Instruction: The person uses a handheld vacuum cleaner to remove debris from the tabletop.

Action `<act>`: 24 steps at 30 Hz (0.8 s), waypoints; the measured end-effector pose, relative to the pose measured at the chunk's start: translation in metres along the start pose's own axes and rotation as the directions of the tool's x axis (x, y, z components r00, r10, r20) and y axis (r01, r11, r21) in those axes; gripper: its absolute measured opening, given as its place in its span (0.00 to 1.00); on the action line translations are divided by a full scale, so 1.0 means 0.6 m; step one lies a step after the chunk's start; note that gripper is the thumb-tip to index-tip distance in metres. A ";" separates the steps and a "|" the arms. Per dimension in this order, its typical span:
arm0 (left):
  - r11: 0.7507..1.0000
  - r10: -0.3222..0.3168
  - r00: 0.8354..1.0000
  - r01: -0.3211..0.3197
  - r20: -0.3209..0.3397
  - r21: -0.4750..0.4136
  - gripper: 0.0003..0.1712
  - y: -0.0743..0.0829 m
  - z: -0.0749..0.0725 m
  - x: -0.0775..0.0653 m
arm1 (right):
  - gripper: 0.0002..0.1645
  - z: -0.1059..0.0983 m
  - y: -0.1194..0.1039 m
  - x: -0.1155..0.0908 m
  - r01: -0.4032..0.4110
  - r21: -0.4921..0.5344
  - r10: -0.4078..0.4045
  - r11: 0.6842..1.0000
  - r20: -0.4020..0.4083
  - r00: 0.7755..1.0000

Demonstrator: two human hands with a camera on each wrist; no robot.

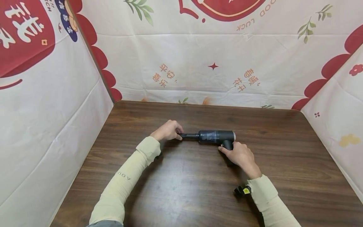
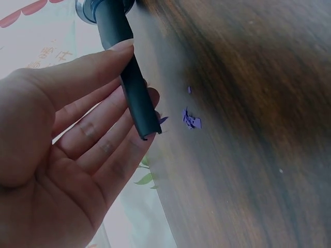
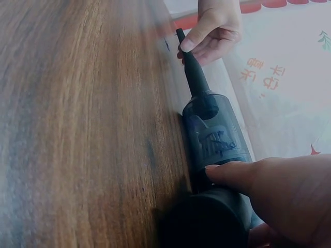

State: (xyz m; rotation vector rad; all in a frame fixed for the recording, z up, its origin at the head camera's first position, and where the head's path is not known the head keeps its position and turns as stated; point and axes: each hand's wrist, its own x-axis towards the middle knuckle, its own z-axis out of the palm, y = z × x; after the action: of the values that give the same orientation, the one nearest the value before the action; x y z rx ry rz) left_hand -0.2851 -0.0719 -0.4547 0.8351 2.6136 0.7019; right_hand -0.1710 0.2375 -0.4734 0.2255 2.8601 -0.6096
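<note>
A black handheld vacuum cleaner (image 1: 227,136) with a long narrow nozzle (image 1: 189,136) is held sideways over the brown table, nozzle to the left. My right hand (image 1: 240,154) grips its handle, the thumb lying along the body in the right wrist view. My left hand (image 1: 168,130) pinches the nozzle near its tip, thumb on one side and fingers behind it. Dark bluish scraps show inside the see-through dust cup (image 3: 220,135). Close to the nozzle's slanted mouth, small purple scraps (image 2: 191,120) lie on the table, and another purple bit shows beside the tip.
The wooden table (image 1: 175,189) has rounded far corners. White cloth (image 1: 193,50) printed with red shapes, leaves and lettering hangs behind it and along both sides. A small black device (image 1: 241,191) with a yellow label sits at the right wrist.
</note>
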 end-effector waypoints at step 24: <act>0.980 0.003 0.912 0.079 -0.410 0.185 0.31 -0.047 -0.062 -0.125 | 0.35 -0.111 0.053 -0.018 0.344 0.039 -0.319 0.938 -0.282 0.905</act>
State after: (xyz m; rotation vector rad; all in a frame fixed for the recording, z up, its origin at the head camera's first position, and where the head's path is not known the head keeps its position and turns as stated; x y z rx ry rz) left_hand -0.2550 -0.1509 -0.4286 0.7530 3.1108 0.6741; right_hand -0.1659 0.2927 -0.4233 -0.1890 3.1696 -0.8272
